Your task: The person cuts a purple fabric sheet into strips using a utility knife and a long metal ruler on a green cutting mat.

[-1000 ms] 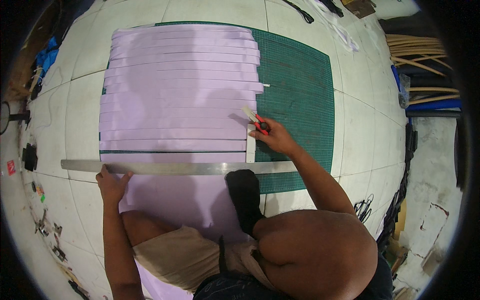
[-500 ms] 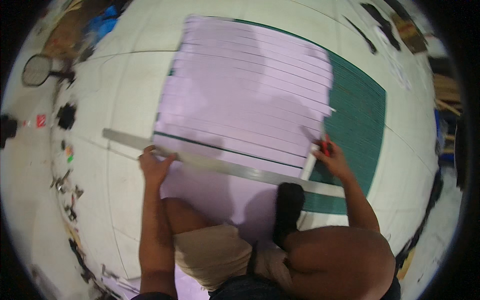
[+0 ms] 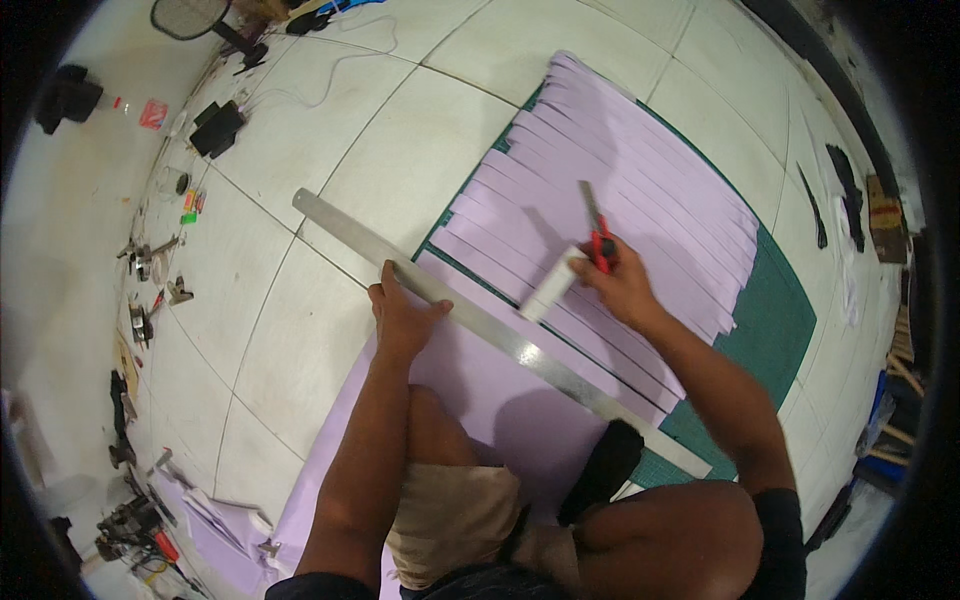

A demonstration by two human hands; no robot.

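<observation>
My left hand [image 3: 403, 318] lies with thumb and fingers spread on a long metal ruler [image 3: 480, 322], which slants across lilac fabric [image 3: 470, 390]. In my right hand [image 3: 625, 288] are a red utility knife [image 3: 600, 243], blade pointing away from me, and a short white flat piece [image 3: 551, 286]. One end of the white piece is over the fabric just beyond the ruler; whether it touches is unclear. Beyond the ruler, the fabric is cut into several parallel strips [image 3: 610, 160]. Under them a green cutting mat [image 3: 775, 315] shows at the right and along thin gaps.
My black-socked foot [image 3: 607, 465] is by the ruler's right end. Lilac scraps [image 3: 215, 535] and a red-and-black tool [image 3: 150, 535] lie at lower left. Small tools [image 3: 148, 260] line the left wall. A black strap-like item [image 3: 812, 208] is on the tiles at right.
My right hand has moved from the fabric's right side to the middle of the strips, bringing knife and white piece. My left hand stays on the ruler. The whole view has turned.
</observation>
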